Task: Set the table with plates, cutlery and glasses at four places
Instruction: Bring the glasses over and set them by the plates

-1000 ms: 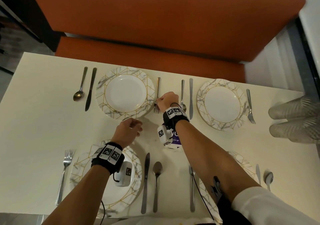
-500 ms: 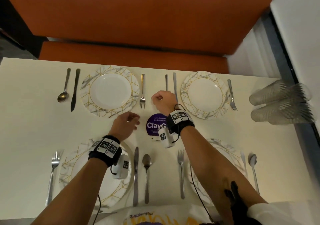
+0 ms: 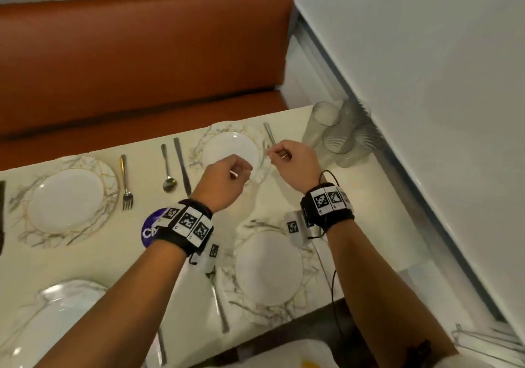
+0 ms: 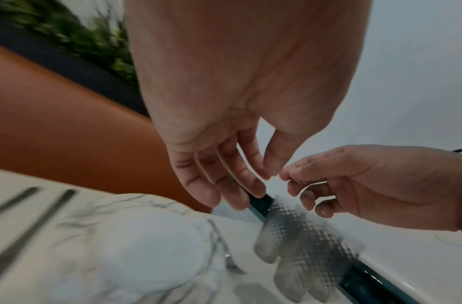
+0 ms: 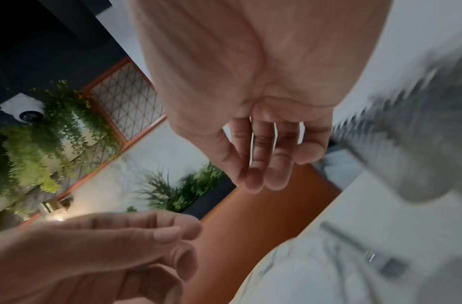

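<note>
Four white marbled plates lie on the pale table, the far-right plate (image 3: 227,149) under my hands and the near-right plate (image 3: 268,265) between my forearms. A fork (image 3: 269,132) lies right of the far-right plate. Several clear textured glasses (image 3: 338,135) lie on their sides in the far right corner against the wall. My left hand (image 3: 241,173) hovers over the far-right plate, fingers loosely curled and empty. My right hand (image 3: 274,153) hovers just left of the glasses, also empty. In the left wrist view the glasses (image 4: 302,236) lie below both hands.
A fork (image 3: 126,180), spoon (image 3: 168,169) and knife (image 3: 181,166) lie between the two far plates. A purple round sticker (image 3: 150,231) marks the table's middle. An orange bench (image 3: 142,55) runs behind; a white wall (image 3: 426,83) bounds the right side.
Both hands have moved from the table's middle to the far right, near the glasses. My right hand left the fork beside the far-left plate. The view has swung right.
</note>
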Demonstrator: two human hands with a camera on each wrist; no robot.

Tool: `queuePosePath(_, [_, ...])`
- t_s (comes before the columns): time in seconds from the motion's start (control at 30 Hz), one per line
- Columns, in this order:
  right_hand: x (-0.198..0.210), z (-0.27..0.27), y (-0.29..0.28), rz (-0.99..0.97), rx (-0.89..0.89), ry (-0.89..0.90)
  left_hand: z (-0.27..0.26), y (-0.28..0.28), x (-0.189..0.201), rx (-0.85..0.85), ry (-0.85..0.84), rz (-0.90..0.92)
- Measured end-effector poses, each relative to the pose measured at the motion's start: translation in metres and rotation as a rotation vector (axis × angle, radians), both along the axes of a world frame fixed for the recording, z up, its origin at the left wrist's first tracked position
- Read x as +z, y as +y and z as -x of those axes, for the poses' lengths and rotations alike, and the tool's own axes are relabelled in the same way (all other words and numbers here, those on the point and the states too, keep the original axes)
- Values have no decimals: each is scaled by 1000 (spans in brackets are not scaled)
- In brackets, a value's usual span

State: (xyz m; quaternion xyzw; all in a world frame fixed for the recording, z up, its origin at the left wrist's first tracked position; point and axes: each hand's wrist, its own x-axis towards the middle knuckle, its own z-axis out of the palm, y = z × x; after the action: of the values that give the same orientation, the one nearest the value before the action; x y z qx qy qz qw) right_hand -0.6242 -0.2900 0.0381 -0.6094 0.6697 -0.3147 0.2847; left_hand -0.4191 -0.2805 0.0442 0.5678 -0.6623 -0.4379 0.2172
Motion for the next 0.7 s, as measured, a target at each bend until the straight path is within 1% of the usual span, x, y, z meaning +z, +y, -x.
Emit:
queuePosePath(0.1, [12, 75, 2, 65, -51, 61, 74, -14, 16, -119, -55, 105])
queuePosePath(0.17, [17, 121, -2, 80, -75, 102, 120, -27, 19, -200, -115, 160])
queuePosePath(0.27, [18, 179, -15, -11, -58, 226, 178, -49, 18, -328, -280, 264])
queuePosePath(0.33, [17, 207, -24, -63, -47, 318, 209, -62, 18, -421, -403, 339])
queuePosePath(0.43, [18, 232, -31, -91, -54, 369, 244, -75, 16, -565, -614, 426])
queuePosePath(0.53, [19, 248, -34, -124, -51, 392, 264, -80, 7, -683, -805, 471])
queuePosePath(0.6, [18, 253, -34, -156, -50, 391, 268, -83, 0, -723, -855, 483])
queuePosePath(0.7, [14, 255, -36, -198, -49, 389, 268, -85, -6, -702, -813, 496])
